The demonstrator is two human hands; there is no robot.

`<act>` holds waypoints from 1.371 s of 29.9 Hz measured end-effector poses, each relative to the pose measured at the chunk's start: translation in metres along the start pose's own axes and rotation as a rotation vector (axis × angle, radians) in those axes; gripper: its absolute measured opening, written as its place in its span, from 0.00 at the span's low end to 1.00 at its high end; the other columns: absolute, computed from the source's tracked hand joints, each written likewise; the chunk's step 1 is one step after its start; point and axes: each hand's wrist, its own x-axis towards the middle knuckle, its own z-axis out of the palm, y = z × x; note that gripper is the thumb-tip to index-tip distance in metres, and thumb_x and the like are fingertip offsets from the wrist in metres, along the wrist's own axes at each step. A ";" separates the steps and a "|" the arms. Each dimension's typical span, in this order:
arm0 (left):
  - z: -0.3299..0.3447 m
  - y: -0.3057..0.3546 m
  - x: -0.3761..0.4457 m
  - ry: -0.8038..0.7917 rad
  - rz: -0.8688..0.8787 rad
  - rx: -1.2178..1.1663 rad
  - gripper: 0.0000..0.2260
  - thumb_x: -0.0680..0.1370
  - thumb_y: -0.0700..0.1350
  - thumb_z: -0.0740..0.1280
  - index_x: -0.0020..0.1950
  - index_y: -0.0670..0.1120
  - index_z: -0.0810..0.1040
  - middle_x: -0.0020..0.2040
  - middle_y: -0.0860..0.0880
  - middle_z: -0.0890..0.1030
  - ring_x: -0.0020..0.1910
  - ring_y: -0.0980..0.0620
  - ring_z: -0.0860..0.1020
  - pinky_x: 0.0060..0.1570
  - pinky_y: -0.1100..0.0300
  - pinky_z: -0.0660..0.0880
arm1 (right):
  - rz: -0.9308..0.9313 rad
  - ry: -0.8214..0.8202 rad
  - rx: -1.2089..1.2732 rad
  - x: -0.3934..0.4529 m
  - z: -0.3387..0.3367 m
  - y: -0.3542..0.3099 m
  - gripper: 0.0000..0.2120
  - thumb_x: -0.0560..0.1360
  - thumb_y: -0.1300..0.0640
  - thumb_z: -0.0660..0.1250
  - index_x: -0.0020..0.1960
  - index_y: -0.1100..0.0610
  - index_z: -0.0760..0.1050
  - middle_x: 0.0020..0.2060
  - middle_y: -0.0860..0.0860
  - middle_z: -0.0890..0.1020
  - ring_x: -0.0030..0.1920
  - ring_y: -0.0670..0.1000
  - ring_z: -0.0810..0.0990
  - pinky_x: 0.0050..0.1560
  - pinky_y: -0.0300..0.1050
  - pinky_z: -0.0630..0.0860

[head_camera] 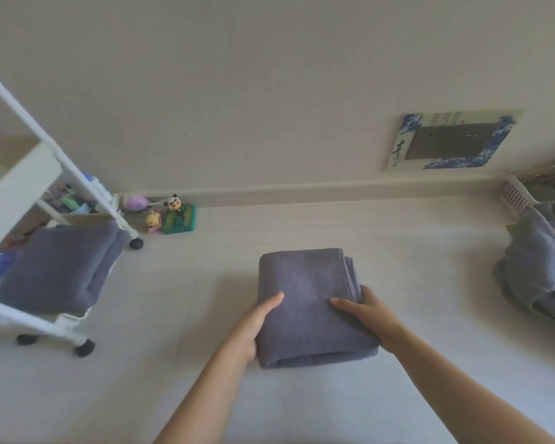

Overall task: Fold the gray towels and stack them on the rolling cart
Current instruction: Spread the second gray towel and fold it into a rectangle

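A folded gray towel [308, 296] lies on the pale floor in front of me. My left hand [253, 325] grips its left edge, thumb on top and fingers hidden beneath. My right hand [362, 312] holds the right edge the same way, thumb lying across the top. At the left stands the white rolling cart [16, 187], with another folded gray towel [61, 267] on its bottom shelf. Unfolded gray towels [532, 261] hang out of a white basket [516, 193] at the far right.
Small toy figures [170, 216] sit on the floor by the wall, just right of the cart's black caster [137, 243]. A blue-patterned frame around a wall socket [452, 139] is low on the wall. Bare floor lies between the towel and the cart.
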 end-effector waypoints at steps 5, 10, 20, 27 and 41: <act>-0.066 0.037 -0.028 0.044 0.167 -0.065 0.17 0.75 0.50 0.68 0.58 0.40 0.77 0.50 0.43 0.84 0.47 0.48 0.83 0.43 0.57 0.78 | -0.165 -0.151 -0.006 0.015 0.059 -0.056 0.35 0.63 0.44 0.78 0.65 0.50 0.68 0.54 0.49 0.80 0.52 0.50 0.81 0.55 0.51 0.78; -0.139 0.063 -0.043 0.257 0.360 -0.110 0.23 0.70 0.51 0.74 0.59 0.40 0.76 0.52 0.42 0.83 0.50 0.45 0.82 0.46 0.52 0.78 | -0.291 -0.325 -0.006 0.031 0.132 -0.115 0.40 0.61 0.44 0.77 0.68 0.48 0.67 0.56 0.50 0.81 0.52 0.50 0.82 0.55 0.51 0.79; -0.222 0.103 -0.060 0.575 0.548 -0.345 0.21 0.71 0.53 0.72 0.61 0.47 0.75 0.55 0.48 0.81 0.52 0.47 0.80 0.48 0.52 0.78 | -0.411 -0.603 -0.034 0.077 0.241 -0.207 0.33 0.63 0.50 0.76 0.66 0.52 0.71 0.56 0.51 0.81 0.56 0.51 0.81 0.60 0.52 0.75; -0.249 0.116 -0.047 0.798 0.641 -0.654 0.20 0.74 0.50 0.70 0.63 0.44 0.74 0.56 0.47 0.81 0.52 0.46 0.81 0.55 0.49 0.77 | -0.384 -0.833 -0.038 0.116 0.305 -0.255 0.24 0.68 0.54 0.70 0.63 0.58 0.75 0.59 0.55 0.80 0.61 0.54 0.77 0.63 0.49 0.71; -0.278 0.144 -0.014 1.000 0.697 -0.906 0.24 0.75 0.53 0.68 0.69 0.47 0.70 0.62 0.49 0.77 0.57 0.49 0.78 0.54 0.55 0.76 | -0.291 -0.707 0.073 0.149 0.395 -0.255 0.23 0.72 0.59 0.72 0.65 0.54 0.71 0.60 0.58 0.77 0.53 0.56 0.80 0.47 0.47 0.80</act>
